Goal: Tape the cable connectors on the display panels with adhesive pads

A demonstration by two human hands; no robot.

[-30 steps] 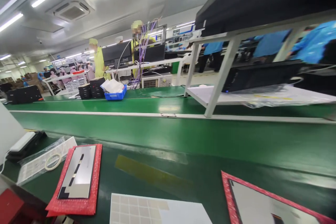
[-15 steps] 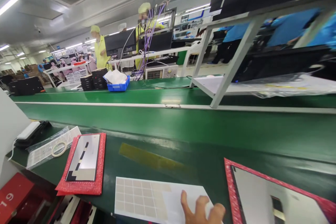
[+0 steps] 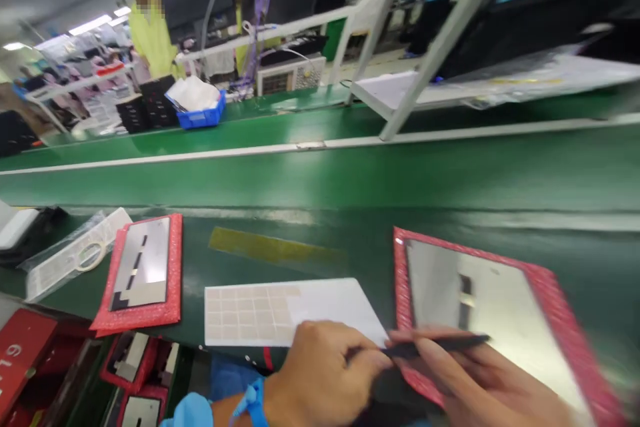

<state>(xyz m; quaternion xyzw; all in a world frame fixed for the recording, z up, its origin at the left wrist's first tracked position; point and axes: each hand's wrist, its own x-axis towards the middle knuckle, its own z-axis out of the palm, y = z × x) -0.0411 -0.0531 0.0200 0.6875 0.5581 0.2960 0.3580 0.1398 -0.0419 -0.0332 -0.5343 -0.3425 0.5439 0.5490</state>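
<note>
My right hand (image 3: pixel 465 380) is closed around slim black tweezers (image 3: pixel 440 345), slightly blurred, with their pointed end toward the right. My left hand (image 3: pixel 323 373), with a blue band at the wrist, is curled with thumb and finger pinched at the tweezers' left end. Behind my left hand lies a white sheet of beige square stickers (image 3: pixel 250 313), its right part bare. Partly under my right hand, a large silver display panel (image 3: pixel 500 307) with a short black strip rests on red bubble wrap (image 3: pixel 565 307).
To the left, a smaller panel (image 3: pixel 150 260) lies on red bubble wrap beside a tape roll (image 3: pixel 91 257) and bagged sticker sheets. A yellow tape strip (image 3: pixel 270 247) is on the green bench. Beyond stand a blue bin (image 3: pixel 203 113) and a metal shelf frame (image 3: pixel 425 47); people work farther back.
The view has tilted down and turned. One hand was spread over the sticker sheet; now both hands are together right of it, with the tweezers between them.
</note>
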